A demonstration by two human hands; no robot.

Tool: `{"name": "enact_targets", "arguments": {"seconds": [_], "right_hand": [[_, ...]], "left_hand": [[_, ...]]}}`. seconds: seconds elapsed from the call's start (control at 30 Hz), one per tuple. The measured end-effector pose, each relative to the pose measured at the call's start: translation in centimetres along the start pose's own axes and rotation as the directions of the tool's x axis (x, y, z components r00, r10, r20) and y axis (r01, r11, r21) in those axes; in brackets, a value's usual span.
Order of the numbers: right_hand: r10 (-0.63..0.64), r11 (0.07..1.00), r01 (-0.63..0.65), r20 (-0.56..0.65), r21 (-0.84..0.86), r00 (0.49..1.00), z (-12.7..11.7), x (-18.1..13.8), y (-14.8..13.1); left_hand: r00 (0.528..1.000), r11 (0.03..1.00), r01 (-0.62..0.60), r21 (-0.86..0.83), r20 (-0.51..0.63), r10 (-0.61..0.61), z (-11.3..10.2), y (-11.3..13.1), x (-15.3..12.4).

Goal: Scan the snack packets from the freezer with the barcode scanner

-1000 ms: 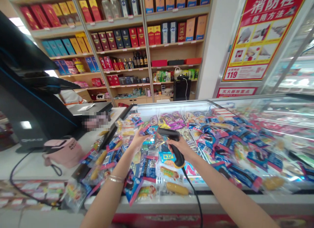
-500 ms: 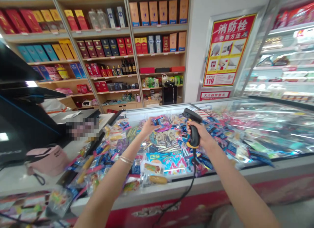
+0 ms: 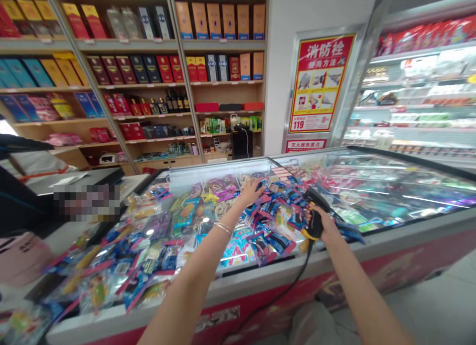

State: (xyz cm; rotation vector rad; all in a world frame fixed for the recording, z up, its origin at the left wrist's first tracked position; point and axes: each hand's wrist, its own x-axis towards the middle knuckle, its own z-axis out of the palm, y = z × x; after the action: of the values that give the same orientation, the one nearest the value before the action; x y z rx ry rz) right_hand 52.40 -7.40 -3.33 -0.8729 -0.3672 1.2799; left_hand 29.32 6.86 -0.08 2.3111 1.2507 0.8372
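Observation:
My left hand (image 3: 251, 191) reaches over the middle of the chest freezer, with its fingers stretched out and apart, touching the blue snack packets (image 3: 269, 208) piled there. A dark patch shows by the fingertips; whether it belongs to a packet is unclear. My right hand (image 3: 324, 222) is wrapped round the handle of a black-and-yellow barcode scanner (image 3: 315, 221), whose head tilts toward the upper left above the freezer's glass. Its black cable (image 3: 286, 290) hangs down across the freezer's front. Blue-and-pink packets (image 3: 137, 265) lie heaped on the left part of the glass.
The chest freezer (image 3: 409, 233) runs across in front of me, with sliding glass lids. On the left is a counter with a pink bag (image 3: 24, 260) and a dark machine. Shelves of boxed bottles (image 3: 139, 70) line the back wall; a lit cooler (image 3: 420, 97) stands at right.
The view has swung right. My left hand has moved away from the packet it held and sits farther right among the blue packets. The scanner has shifted right and lower, still in my right hand.

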Motion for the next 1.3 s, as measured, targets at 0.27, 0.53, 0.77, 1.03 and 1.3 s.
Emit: {"name": "enact_targets", "arguments": {"seconds": [0.27, 0.53, 0.77, 1.03, 1.3], "right_hand": [[0.034, 0.999, -0.033, -0.042, 0.038, 0.999, -0.1, 0.4, 0.5], [0.044, 0.999, -0.045, -0.069, -0.018, 0.997, 0.3, -0.2, -0.1], [-0.019, 1.000, 0.019, -0.015, -0.001, 1.000, 5.4, -3.0, -1.9], [0.090, 0.991, -0.052, 0.315, -0.126, 0.945, 17.4, -4.6, 4.3], [0.348, 0.919, -0.232, 0.381, -0.319, 0.856, 24.4, -2.5, 14.8]], "left_hand": [[0.998, 0.998, -0.055, 0.033, 0.034, 0.054, 0.9, -0.5, -0.2], [0.996, 0.997, -0.050, -0.059, 0.068, 0.054, -0.7, -0.5, -0.1], [0.983, 1.000, 0.020, -0.018, -0.183, -0.023, -12.8, -6.5, -3.7], [0.870, 0.982, 0.188, 0.001, -0.465, -0.166, -23.8, -18.4, -14.1], [0.736, 0.835, 0.531, 0.142, -0.567, -0.371, -25.6, -23.4, -20.7]]}}
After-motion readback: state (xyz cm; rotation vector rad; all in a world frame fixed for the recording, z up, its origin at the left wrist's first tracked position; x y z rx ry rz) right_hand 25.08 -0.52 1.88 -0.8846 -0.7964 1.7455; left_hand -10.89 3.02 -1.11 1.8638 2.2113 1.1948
